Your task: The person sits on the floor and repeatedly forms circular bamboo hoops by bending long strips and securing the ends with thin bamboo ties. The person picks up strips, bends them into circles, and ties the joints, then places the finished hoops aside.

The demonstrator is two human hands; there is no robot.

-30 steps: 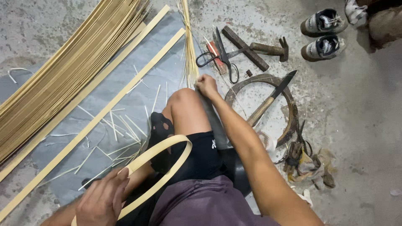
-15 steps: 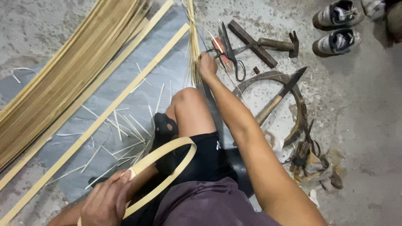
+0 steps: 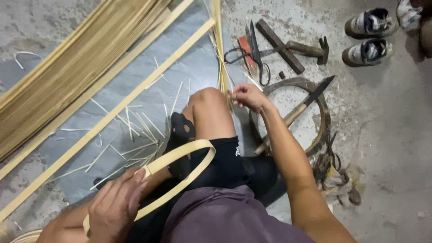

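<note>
My left hand (image 3: pixel 114 204) grips a flat bamboo strip bent into a loop (image 3: pixel 191 150) that arches over my thigh near the bottom of the head view. My right hand (image 3: pixel 246 96) reaches out past my raised knee (image 3: pixel 208 101) and pinches the near end of a bundle of thin bamboo slivers (image 3: pixel 219 45) that runs away from me across the floor.
A thick stack of long bamboo strips (image 3: pixel 76 63) lies at the left on a grey sheet (image 3: pixel 135 90) littered with short splinters. At the right lie shears (image 3: pixel 254 54), a hammer (image 3: pixel 308 48), a wooden block (image 3: pixel 280 39), a chopping knife (image 3: pixel 306 101) across a dark ring, and two shoes (image 3: pixel 366 38).
My right hand has drawn back toward my knee, holding the end of the sliver bundle. My left hand has kept its hold on the loop.
</note>
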